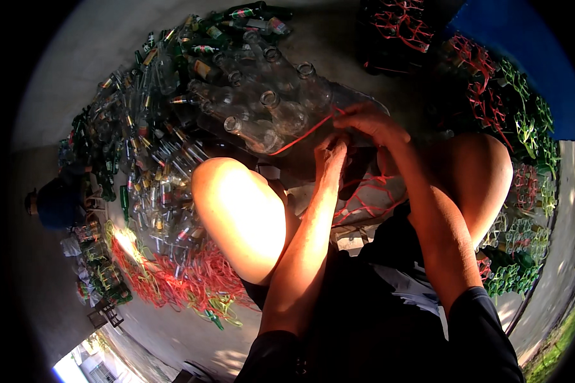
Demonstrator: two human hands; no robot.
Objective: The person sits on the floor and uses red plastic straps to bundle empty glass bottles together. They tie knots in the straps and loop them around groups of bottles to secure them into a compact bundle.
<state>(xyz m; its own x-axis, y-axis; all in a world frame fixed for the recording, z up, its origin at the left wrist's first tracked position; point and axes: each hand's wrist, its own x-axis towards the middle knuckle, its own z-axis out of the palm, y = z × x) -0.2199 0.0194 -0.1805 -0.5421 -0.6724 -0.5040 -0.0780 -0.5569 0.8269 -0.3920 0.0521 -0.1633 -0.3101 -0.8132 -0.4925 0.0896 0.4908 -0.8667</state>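
Note:
A group of clear glass bottles (286,116) stands close together in front of my knees, mouths up. A thin red plastic strap (301,136) runs along the near side of the bottles and rises to my right hand (367,122), whose fingers are closed on it at the bottles' right edge. Just below and touching or nearly touching it is my left hand (331,152), fingers curled and pressed together; what it pinches is hidden. More red strapping (367,199) hangs in loose loops between my legs, under my hands.
A big heap of loose green and clear bottles (163,147) spreads at the left. Near it lies a tangle of red and yellow-green straps (185,274). Strapped bundles of bottles (521,236) are stacked at the right. Another person (61,201) is at the far left.

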